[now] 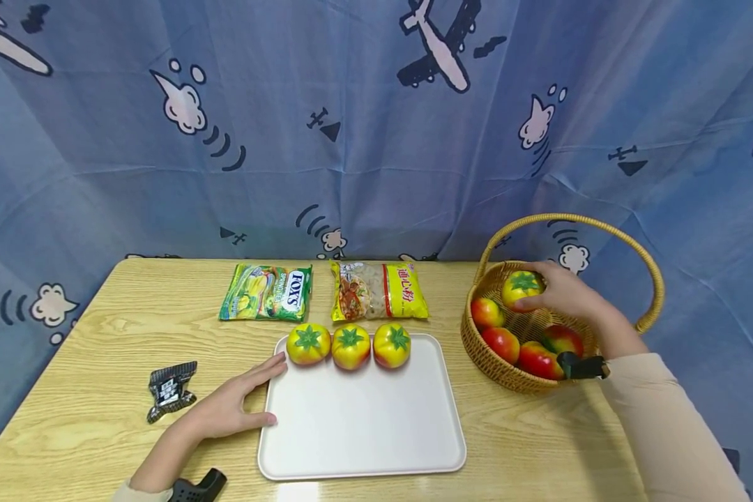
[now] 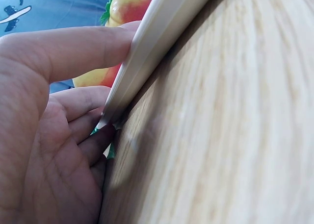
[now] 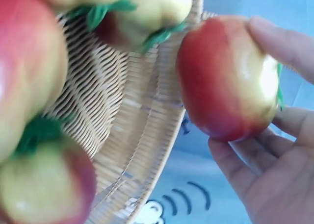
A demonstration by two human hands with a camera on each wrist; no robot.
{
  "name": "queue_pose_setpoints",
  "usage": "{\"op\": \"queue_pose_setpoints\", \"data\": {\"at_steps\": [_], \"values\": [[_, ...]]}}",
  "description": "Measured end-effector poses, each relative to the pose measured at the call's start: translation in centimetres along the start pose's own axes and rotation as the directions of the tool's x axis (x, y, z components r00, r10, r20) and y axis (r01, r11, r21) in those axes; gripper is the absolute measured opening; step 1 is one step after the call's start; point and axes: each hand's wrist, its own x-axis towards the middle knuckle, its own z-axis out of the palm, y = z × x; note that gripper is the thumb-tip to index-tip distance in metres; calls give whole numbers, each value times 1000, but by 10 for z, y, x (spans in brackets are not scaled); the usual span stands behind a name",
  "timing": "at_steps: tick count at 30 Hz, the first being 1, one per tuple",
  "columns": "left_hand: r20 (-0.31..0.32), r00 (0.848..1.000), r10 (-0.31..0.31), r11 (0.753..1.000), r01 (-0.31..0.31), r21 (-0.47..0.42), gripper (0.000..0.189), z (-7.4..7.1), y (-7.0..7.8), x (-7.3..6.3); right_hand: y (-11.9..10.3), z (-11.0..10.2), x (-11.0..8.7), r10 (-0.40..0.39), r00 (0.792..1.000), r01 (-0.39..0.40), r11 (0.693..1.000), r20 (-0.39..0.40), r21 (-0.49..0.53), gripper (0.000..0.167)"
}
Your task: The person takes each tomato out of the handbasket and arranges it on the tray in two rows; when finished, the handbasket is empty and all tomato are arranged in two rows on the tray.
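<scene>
My right hand grips a yellow-and-red persimmon with a green leafy top, at the far inner side of the wicker basket. In the right wrist view, thumb and fingers spread around the persimmon, level with the basket rim. At the left edge of the white tray rests my left hand, its thumb and fingertips touching the rim. The left wrist view shows this hand low against the tray's side. Three similar persimmons stand in a row along the tray's far edge.
Several red-and-yellow fruits lie in the basket, under its tall arched handle. Behind the tray are a green FOX'S candy bag and a yellow-and-clear pasta bag. A small black packet lies left of my left hand.
</scene>
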Motion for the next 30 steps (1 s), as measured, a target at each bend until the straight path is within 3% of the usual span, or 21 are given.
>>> {"op": "queue_pose_setpoints", "data": {"at_steps": [6,13,23,30], "values": [[-1,1000,1,1000,-1,-7,82,-1,0,0,-20,6,-4,-54,998,55,997,-27,48,83],[10,1000,-10,1000,10,-3,81,-1,3,0,-38,24,-8,-110,991,122,977,-81,174,78],[6,1000,-2,1000,2,5,80,-1,2,0,-58,54,-11,-102,988,137,930,-118,341,77],[9,1000,1,1000,-1,12,80,-1,0,1,-69,78,-11,-148,980,189,895,-130,404,76]]}}
